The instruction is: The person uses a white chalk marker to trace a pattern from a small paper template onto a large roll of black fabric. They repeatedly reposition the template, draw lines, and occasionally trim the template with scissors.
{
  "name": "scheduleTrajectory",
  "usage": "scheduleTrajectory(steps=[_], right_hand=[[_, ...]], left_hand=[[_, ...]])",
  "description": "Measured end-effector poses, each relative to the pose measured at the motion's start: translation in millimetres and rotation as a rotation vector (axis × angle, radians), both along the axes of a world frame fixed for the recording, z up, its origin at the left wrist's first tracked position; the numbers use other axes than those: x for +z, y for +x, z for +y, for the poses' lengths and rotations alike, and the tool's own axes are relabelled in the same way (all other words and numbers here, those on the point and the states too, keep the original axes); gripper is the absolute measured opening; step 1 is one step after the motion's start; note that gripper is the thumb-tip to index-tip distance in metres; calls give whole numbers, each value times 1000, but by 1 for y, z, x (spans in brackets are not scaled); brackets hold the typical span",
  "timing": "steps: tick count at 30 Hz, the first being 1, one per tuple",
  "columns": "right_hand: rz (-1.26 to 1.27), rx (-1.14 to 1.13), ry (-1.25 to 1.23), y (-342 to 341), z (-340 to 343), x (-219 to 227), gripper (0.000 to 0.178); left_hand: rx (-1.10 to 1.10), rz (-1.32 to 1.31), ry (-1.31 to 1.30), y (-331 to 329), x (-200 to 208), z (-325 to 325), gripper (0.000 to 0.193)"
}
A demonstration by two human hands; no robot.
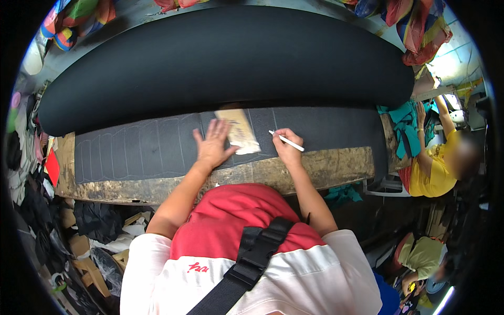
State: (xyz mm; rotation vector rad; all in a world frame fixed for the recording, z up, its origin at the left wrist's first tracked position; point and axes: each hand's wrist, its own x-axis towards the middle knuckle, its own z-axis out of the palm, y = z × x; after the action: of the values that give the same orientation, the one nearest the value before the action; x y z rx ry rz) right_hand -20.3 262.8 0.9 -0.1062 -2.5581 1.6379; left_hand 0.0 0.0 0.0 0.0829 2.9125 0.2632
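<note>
A dark grey sheet of fabric (325,128) lies along the worn wooden table (336,163), with rows of pale outlines drawn over its left part. On the sheet rests a tan, slightly tapered pattern piece (239,128) with dark handwriting and a pale lower end. My left hand (212,144) lies flat with fingers spread, its fingertips and thumb on the left edge of the pattern. To the right of the pattern, my right hand (287,147) grips a white pen-like marker (292,143). The marker's tip is near a pale line on the fabric.
Behind the sheet lies a large roll of black material (226,58). Heaped cloth and scraps (100,223) crowd the floor at left. At the right, a person in a yellow top (433,170) sits by teal cloth pieces (404,128); another person (422,257) is lower down.
</note>
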Motion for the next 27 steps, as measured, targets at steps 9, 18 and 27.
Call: scheduleTrajectory(steps=[9,18,27], right_hand=[[215,78,271,-7,-4,1,11],[198,212,201,-6,-66,3,12],[234,369,437,0,-58,4,9]], left_hand=[[937,88,-192,80,-25,-189,77],[1034,226,-203,91,-36,-201,75],[1037,210,-190,90,-33,-198,75]])
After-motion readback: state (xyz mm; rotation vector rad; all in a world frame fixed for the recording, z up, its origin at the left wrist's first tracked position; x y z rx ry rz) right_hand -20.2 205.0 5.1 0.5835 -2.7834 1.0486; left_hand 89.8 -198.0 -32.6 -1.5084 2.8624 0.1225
